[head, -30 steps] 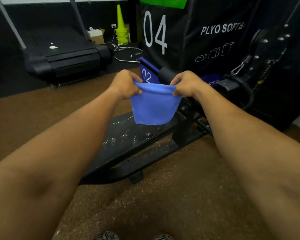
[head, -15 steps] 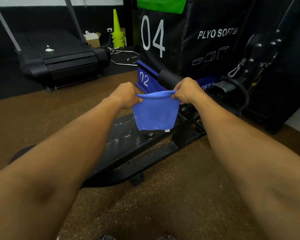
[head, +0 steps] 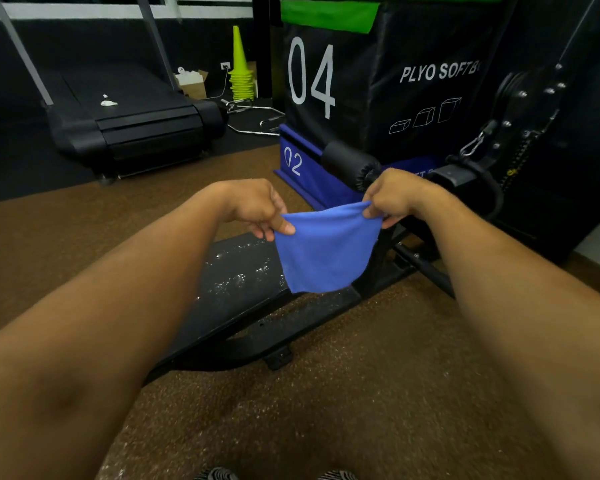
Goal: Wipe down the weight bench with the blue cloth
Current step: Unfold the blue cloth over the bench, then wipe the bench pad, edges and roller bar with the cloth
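Your left hand (head: 253, 207) and right hand (head: 394, 195) each pinch a top corner of the blue cloth (head: 326, 251), which hangs in the air above the weight bench (head: 236, 282). Lower it flat onto the speckled wet pad, press with a full palm, and wipe lengthwise.

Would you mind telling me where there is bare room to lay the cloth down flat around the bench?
The bench pad left of the blue cloth, held by the left hand and right hand, is bare but speckled. Brown floor nearer the camera is open. Crowded: past the bench's far end, by the plyo boxes and foam roller pad.
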